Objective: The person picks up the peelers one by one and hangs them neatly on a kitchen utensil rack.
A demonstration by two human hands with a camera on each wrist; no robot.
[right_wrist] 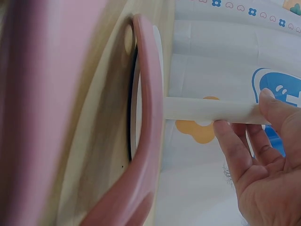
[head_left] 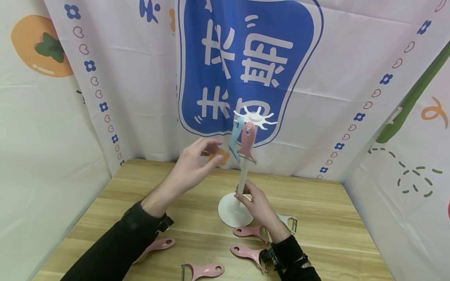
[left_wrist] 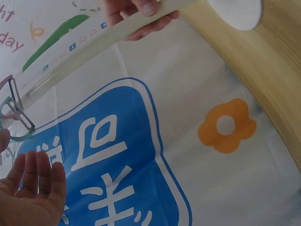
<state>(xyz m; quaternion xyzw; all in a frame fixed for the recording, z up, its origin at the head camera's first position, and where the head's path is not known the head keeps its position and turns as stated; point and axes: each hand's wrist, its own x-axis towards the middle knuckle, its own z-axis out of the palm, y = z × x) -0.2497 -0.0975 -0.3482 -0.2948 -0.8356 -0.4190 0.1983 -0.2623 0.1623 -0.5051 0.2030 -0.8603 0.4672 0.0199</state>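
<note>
A white stand has a round base [head_left: 226, 212], an upright pole [head_left: 243, 176] and a spoked hook ring [head_left: 256, 118] on top. Two peelers hang from the ring: a light blue peeler [head_left: 234, 137] and a pink peeler [head_left: 248, 139], blades downward. My right hand [head_left: 259, 205] holds the lower pole between thumb and fingers; the right wrist view shows this pinch on the pole [right_wrist: 202, 109]. To the left of the hanging peelers my left hand [head_left: 193, 164] is raised, fingers loosely bent and nothing in them. In the left wrist view that hand [left_wrist: 35, 190] is apart from the peelers.
Several peelers lie on the wooden table [head_left: 316, 218]: a pink one [head_left: 205, 269] at the front, another by my left sleeve [head_left: 159, 244], two beside my right wrist [head_left: 242, 251], and a white peeler [head_left: 290, 219] behind it. A printed cloth [head_left: 147, 97] hangs behind.
</note>
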